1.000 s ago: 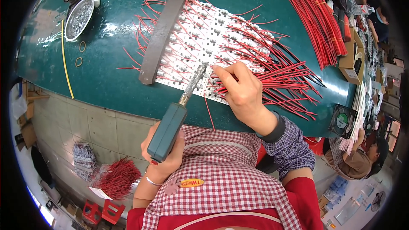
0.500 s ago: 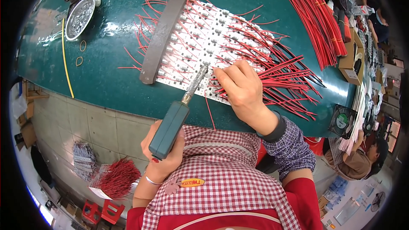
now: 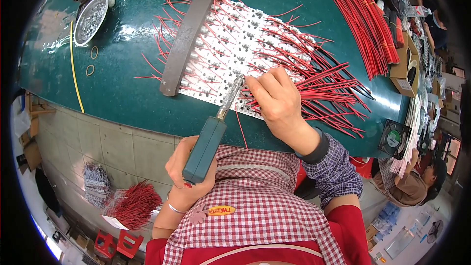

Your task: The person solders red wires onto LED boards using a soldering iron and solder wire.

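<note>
My left hand is wrapped around the green handle of a soldering iron. Its metal tip rests against a white sheet of small circuit boards, which is dotted with black components. Just right of the tip, my right hand is closed in a pinch at the sheet. Red and black wires come out from under that hand and fan to the right; the wire end between my fingertips is mostly hidden. A dark grey bar lies across the sheet's left part, with thin red wires sticking out past it.
A metal bowl stands at the far left, near a yellow strip and rubber bands. Bundled red wires lie at the far right, beside a cardboard box. A small fan sits at the right table edge. Another person sits beyond.
My left hand and the soldering iron have shifted slightly right, bringing the tip closer to my right fingertips. My right hand has barely moved.
</note>
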A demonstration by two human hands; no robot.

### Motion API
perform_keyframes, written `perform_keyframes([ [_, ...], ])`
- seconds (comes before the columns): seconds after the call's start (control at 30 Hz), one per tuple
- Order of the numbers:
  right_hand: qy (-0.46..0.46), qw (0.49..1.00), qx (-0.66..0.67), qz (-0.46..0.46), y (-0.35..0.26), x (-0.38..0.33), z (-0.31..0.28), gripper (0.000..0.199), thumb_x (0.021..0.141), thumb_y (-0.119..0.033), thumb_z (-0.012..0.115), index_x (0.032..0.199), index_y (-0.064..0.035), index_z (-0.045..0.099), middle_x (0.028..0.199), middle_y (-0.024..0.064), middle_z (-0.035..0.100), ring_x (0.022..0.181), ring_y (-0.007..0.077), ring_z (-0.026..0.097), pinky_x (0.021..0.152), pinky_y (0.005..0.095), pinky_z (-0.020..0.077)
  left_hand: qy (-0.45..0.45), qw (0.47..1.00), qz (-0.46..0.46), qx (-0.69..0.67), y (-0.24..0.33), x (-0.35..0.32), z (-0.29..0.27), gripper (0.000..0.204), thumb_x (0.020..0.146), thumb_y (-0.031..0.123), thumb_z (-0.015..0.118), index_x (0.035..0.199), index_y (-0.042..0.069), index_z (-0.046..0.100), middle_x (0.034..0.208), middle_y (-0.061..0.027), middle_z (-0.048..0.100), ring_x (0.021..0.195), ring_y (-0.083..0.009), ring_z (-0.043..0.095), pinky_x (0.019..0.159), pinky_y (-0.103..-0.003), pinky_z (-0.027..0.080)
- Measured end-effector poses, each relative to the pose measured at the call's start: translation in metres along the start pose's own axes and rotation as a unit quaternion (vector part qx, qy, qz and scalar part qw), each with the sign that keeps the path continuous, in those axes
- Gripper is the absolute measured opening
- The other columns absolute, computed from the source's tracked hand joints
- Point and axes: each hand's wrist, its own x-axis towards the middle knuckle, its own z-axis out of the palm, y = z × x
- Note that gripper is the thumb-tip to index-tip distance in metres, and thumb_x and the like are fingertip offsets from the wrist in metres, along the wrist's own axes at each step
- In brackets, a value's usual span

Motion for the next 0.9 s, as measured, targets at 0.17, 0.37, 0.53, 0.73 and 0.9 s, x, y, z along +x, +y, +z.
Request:
perform_keyframes([
  [0.17,0.005,1.000,0.002,-0.001,-0.0002,0.0010,-0.0002,0.037,0.065,0.003,0.065,0.102,0.0033,0.069,0.081,0.0082,0.055,0.078,0.0262,0.053,0.063,0.0352,0.0469,-0.017,1.000,0.020,0.011,0.0010,0.0009,-0.0036,0.028,0.069,-0.007,0.070,0.096,-0.005,0.064,0.092,-0.0143,0.067,0.077,-0.0259,0.069,0.069,-0.031,0.055],
  [0.37,0.003,1.000,0.005,0.000,0.0000,0.0001,0.0002,0.037,0.065,0.003,0.065,0.102,0.0032,0.069,0.081,0.0081,0.055,0.078,0.0264,0.053,0.063,0.0353,0.0469,0.028,0.999,0.025,-0.015,0.0033,-0.0007,-0.0011,0.028,0.068,-0.007,0.070,0.095,-0.006,0.065,0.089,-0.0158,0.066,0.075,-0.0292,0.068,0.066,-0.034,0.054],
  [0.53,0.005,1.000,0.001,0.000,-0.0004,0.0001,-0.0002,0.038,0.065,0.004,0.065,0.103,0.0026,0.069,0.081,0.0078,0.055,0.078,0.0262,0.053,0.063,0.0356,0.0466,0.008,0.999,0.038,0.009,-0.0011,-0.0059,-0.0040,0.030,0.069,-0.008,0.070,0.098,-0.006,0.064,0.095,-0.0163,0.068,0.079,-0.0291,0.069,0.070,-0.032,0.056],
  [0.73,0.003,1.000,0.004,0.003,-0.0008,-0.0015,0.0010,0.039,0.065,0.004,0.065,0.104,0.0024,0.069,0.081,0.0076,0.055,0.079,0.0258,0.053,0.063,0.0357,0.0464,0.004,1.000,0.022,-0.014,0.0001,-0.0049,-0.0003,0.029,0.069,-0.007,0.070,0.097,-0.004,0.064,0.094,-0.0167,0.067,0.082,-0.0301,0.069,0.073,-0.033,0.056],
  [0.9,0.009,1.000,0.006,-0.005,-0.0004,-0.0020,0.0021,0.040,0.064,0.005,0.065,0.105,0.0037,0.069,0.081,0.0078,0.054,0.078,0.0259,0.053,0.063,0.0357,0.0463,0.009,0.999,0.034,0.009,-0.0007,-0.0072,0.0022,0.028,0.069,-0.006,0.071,0.096,-0.004,0.064,0.093,-0.0161,0.067,0.082,-0.0302,0.069,0.072,-0.034,0.055],
])
